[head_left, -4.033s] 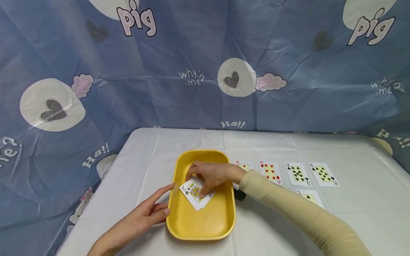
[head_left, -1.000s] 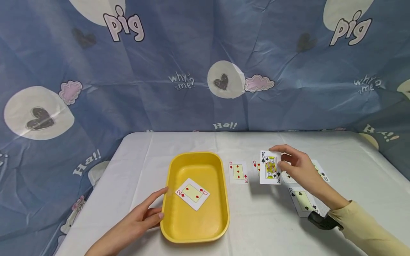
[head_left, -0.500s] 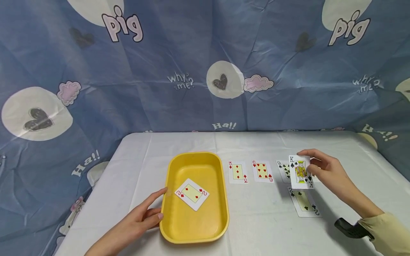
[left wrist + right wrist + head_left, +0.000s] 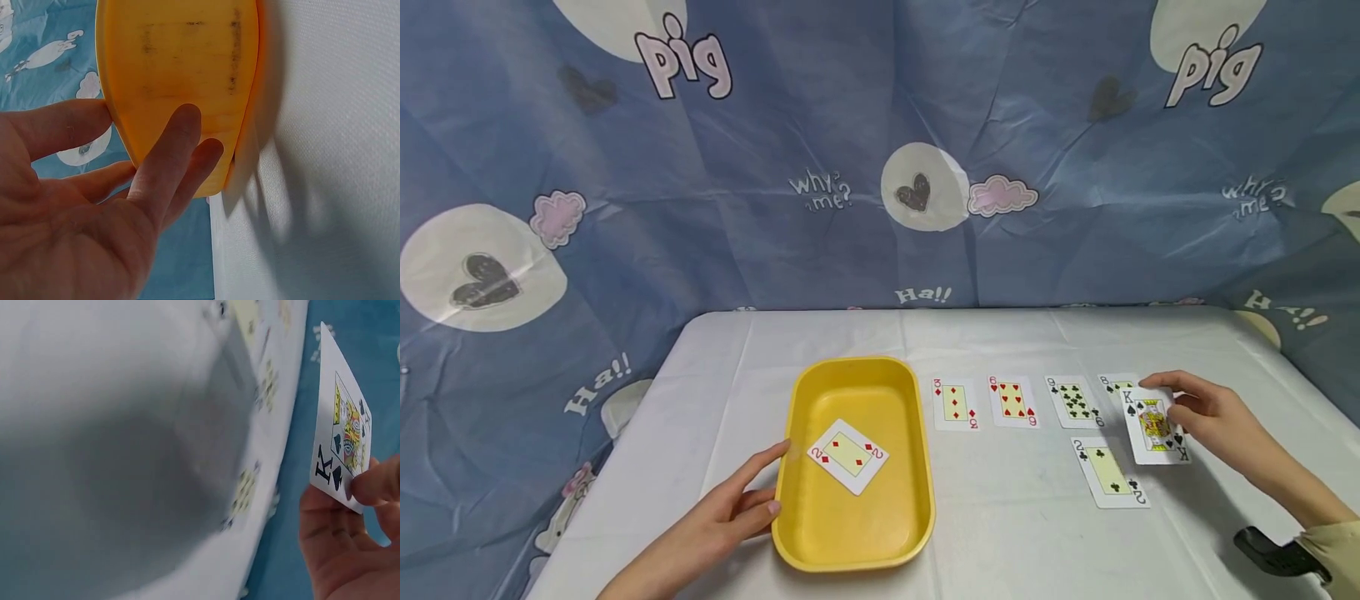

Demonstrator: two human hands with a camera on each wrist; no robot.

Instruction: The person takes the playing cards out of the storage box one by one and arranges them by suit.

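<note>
My right hand pinches a king of spades by its right edge, just above the table at the right end of the card rows; the right wrist view shows thumb and fingers on that card. My left hand rests with straight fingers against the left wall of a yellow tray; the left wrist view shows its fingers on the tray's outer wall. A two of diamonds lies face up in the tray.
A white cloth covers the table. Face up on it lie a three of diamonds, a six of hearts, a nine of clubs, an eight partly behind the king, and a two of clubs. A blue printed sheet hangs behind.
My right hand took the king of spades out of the tray, uncovering the two of diamonds, and carried it right and down to the end of the rows. The left hand stayed put.
</note>
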